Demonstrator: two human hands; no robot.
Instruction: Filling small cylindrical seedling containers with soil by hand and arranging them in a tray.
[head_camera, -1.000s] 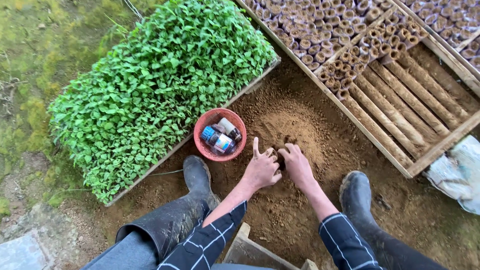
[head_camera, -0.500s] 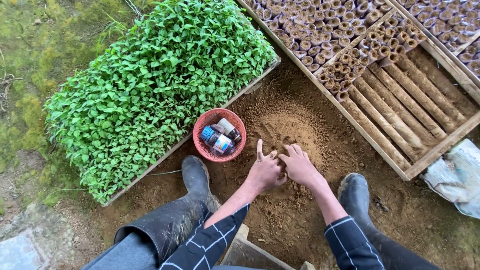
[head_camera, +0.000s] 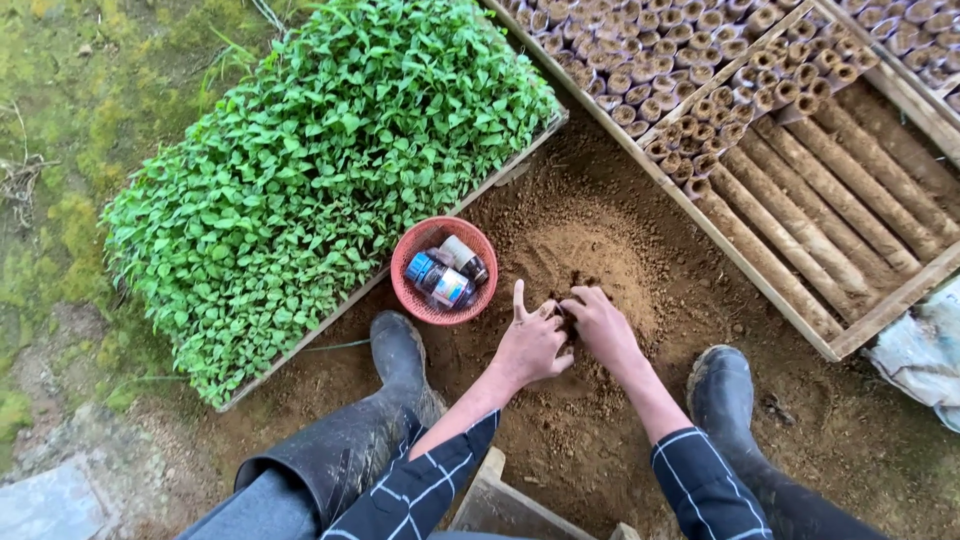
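Note:
My left hand (head_camera: 530, 343) and my right hand (head_camera: 601, 325) meet side by side on the near slope of a mound of loose brown soil (head_camera: 590, 250). Their fingers curl together around a small clump of soil; whether something else sits between them is hidden. My left thumb sticks up. Both forearms wear dark checked sleeves. Just left of my left hand sits a small red basket (head_camera: 410, 288) with three small bottles (head_camera: 445, 273) in it.
A wooden tray of dense green seedlings (head_camera: 320, 170) lies at the left. A wooden frame (head_camera: 770, 275) of soil-filled paper tubes fills the right. My black rubber boots (head_camera: 400, 355) (head_camera: 725, 395) flank the soil. A white sack (head_camera: 925, 345) lies at far right.
Both hands have drawn slightly closer together on the soil, with fingers curling in. The view has shifted a little.

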